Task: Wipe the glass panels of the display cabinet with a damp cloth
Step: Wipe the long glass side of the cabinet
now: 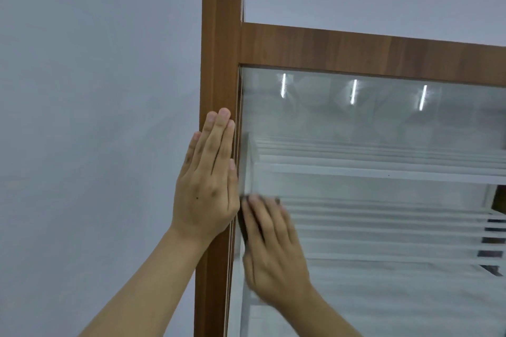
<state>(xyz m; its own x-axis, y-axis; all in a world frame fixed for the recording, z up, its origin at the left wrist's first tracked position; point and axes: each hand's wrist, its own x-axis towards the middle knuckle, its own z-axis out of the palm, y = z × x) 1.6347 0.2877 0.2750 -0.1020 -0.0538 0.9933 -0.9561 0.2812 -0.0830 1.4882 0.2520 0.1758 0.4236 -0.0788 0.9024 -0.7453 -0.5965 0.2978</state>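
Observation:
The display cabinet has a brown wooden frame (219, 35) and a large glass panel (383, 131) that reflects ceiling lights. My left hand (208, 180) lies flat with straight fingers against the frame's vertical post, beside the glass edge. My right hand (271, 249) presses a dark cloth (242, 223) onto the glass near its left edge. Only a dark strip of the cloth shows past the fingers; the hand is blurred.
A plain grey wall (95, 117) fills the left side and the area above the cabinet. White shelves (383, 172) show through the glass. The wooden top rail (356, 55) runs across above the panel.

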